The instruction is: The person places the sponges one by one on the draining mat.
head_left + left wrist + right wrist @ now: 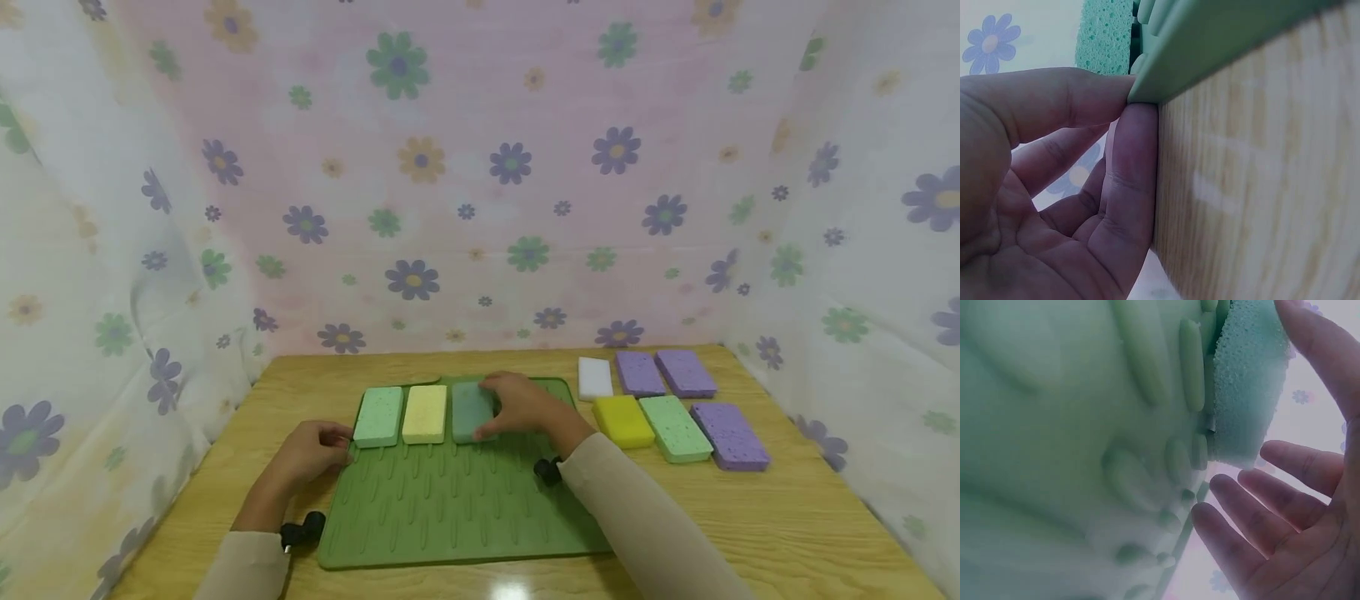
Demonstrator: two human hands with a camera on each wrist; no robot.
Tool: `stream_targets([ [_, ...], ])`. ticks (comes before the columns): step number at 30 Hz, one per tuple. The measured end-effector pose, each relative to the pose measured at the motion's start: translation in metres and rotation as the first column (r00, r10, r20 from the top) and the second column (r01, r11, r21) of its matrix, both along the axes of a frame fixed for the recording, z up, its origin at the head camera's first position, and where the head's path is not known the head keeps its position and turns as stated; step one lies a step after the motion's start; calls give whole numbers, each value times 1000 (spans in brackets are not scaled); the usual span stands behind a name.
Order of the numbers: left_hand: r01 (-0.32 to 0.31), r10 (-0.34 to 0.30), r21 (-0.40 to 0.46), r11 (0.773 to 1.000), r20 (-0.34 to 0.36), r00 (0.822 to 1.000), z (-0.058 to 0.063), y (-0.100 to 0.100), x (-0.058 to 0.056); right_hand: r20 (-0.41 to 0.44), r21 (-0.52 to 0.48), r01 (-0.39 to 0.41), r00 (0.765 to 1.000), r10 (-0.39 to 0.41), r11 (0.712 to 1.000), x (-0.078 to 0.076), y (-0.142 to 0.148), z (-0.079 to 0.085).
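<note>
A green ridged mat (465,517) lies on the table. My left hand (311,454) pinches its left edge, thumb above and a finger below, as the left wrist view shows. Along the mat's far edge lie a light green sponge (378,417), a pale yellow sponge (424,414) and a blue-green sponge (467,412). My right hand (521,404) spans the blue-green sponge, thumb at its near end and fingertips at its far end. In the right wrist view the other fingers (1254,512) spread beside that sponge (1247,381).
Right of the mat, on the wooden table (795,533), are a white sponge (595,379), a bright yellow sponge (623,422), another light green sponge (675,429) and three purple sponges (729,436). Flowered cloth (465,167) surrounds the table at the back and sides.
</note>
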State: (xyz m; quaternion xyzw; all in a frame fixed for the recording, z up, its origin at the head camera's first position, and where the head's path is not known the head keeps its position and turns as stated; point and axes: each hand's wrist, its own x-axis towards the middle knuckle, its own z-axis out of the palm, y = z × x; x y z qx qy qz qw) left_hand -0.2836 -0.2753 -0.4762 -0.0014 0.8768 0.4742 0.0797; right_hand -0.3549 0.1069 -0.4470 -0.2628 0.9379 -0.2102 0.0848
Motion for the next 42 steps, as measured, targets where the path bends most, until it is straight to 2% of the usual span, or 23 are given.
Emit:
stream_targets([
  [8,-1,1,14,1000,-8,1000,-1,-2,1,0,-28,-20,1000,20,999,7,8,4],
  [14,-12,12,10,1000,-6,1000,-2,0,1,-43,-13,-32,999,31,999,14,22,5],
  [23,-4,4,6,1000,-8,1000,-1,2,1,-82,-12,10,997,-11,1000,31,54,12],
  [35,-1,1,-4,1000,-9,1000,0,-2,-1,-192,-101,-5,981,-14,995,55,99,17],
  [42,-2,2,-6,1000,-3,1000,0,-2,0,-199,-155,32,978,-64,987,68,125,13],
])
